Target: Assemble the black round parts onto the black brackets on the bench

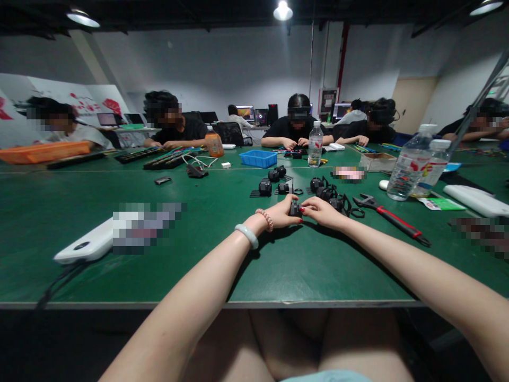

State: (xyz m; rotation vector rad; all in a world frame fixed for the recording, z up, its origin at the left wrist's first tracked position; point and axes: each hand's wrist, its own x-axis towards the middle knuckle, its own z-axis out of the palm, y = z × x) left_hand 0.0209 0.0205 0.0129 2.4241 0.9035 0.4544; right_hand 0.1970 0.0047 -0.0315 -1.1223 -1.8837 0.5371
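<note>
Both my arms reach out over the green table. My left hand and my right hand meet around a small black part, fingers closed on it from either side. The left wrist wears a pale bangle and a bead bracelet. Just beyond the hands lie several more small black parts and black rings.
A red-handled adjustable wrench lies right of my hands. Two water bottles stand at the right, a third farther back beside a blue tray. A white power bank lies at the left. Several people work across the table.
</note>
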